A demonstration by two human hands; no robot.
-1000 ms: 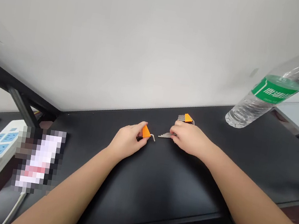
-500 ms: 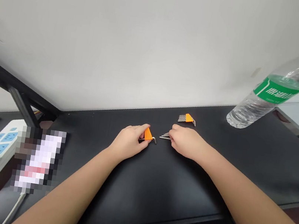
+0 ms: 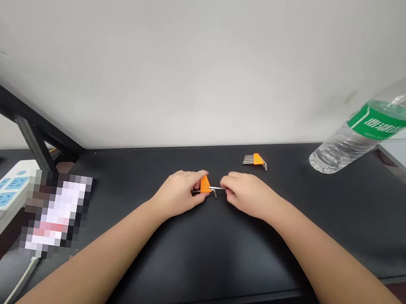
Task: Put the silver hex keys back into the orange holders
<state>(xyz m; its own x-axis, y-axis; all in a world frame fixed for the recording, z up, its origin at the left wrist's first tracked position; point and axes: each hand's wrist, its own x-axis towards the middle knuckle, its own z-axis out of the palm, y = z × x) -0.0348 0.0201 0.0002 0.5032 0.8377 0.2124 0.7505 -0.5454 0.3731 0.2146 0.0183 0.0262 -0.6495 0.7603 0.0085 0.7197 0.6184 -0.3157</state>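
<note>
My left hand (image 3: pixel 180 194) is closed on an orange hex key holder (image 3: pixel 205 184) low over the black tabletop. One bent silver key sticks out of the holder's right side. My right hand (image 3: pixel 247 194) pinches a thin silver hex key (image 3: pixel 217 188), whose left end meets the holder's right edge. Whether other keys are inside my right hand is hidden. Behind my right hand, a second orange holder (image 3: pixel 258 159) lies on the table with several silver keys in it.
A large water bottle (image 3: pixel 361 126) with a green label stands at the back right. To the left are a white power strip (image 3: pixel 9 194), a pixelated phone-like object (image 3: pixel 56 216) with a white cable (image 3: pixel 21 282), and a black metal frame (image 3: pixel 31 139). A pale wall (image 3: pixel 200 70) rises behind the black tabletop (image 3: pixel 210 255).
My right hand has moved left, bringing a key against the orange holder. The loose-looking keys at its fingertips no longer show. My left hand and its holder have shifted slightly right.
</note>
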